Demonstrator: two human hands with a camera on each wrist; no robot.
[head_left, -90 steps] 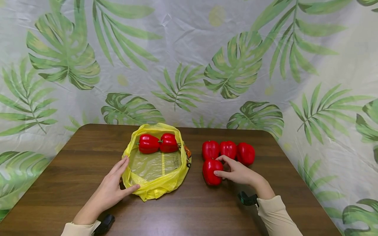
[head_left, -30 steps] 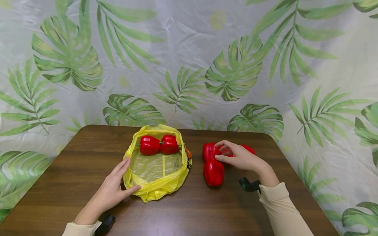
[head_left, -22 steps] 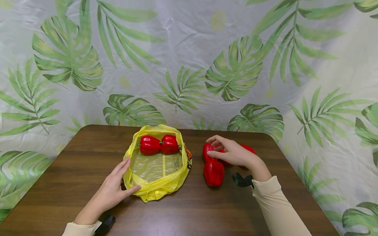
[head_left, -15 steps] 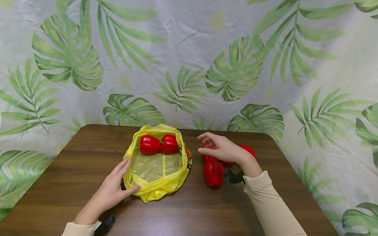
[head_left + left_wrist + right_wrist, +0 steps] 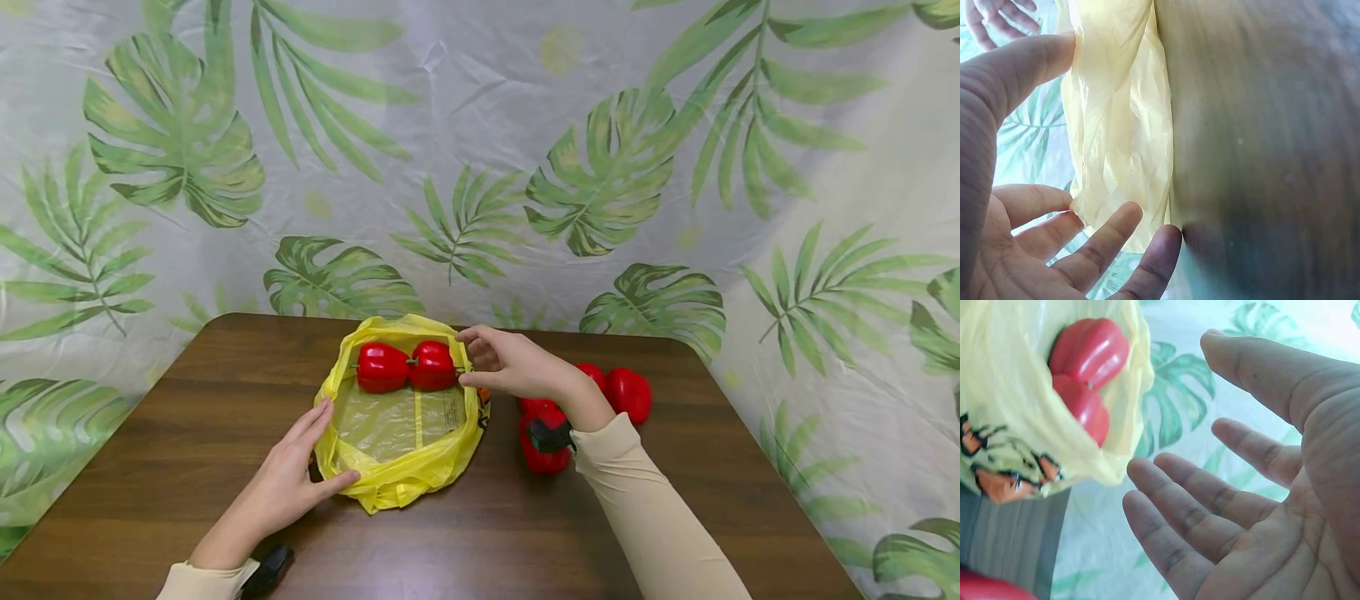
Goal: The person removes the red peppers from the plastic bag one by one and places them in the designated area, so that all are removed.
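Observation:
A yellow plastic bag [image 5: 420,479] stands on the table with its mouth wide and rolled back. Inside, along its far wall, lie two red bell peppers, one on the left [image 5: 382,367] and one on the right [image 5: 433,365]. My left hand [image 5: 273,479] rests against the bag's near left side, thumb and fingers spread; the left wrist view shows its fingertips at the yellow plastic [image 5: 1119,125]. Beside the bag's right rim hovers my right hand [image 5: 517,362], its fingers loosely bent around nothing. In the right wrist view its palm [image 5: 1272,550] is bare.
More red bell peppers sit in a group right of the bag, one at the far right [image 5: 628,395] and one nearer [image 5: 542,454], partly hidden by my right arm. The brown wooden table [image 5: 480,550] ends at a leaf-patterned cloth [image 5: 480,125].
My right hand has left the nearer pepper, passed over the group and moved left to the bag's right rim, carrying nothing. My left hand stays at the bag.

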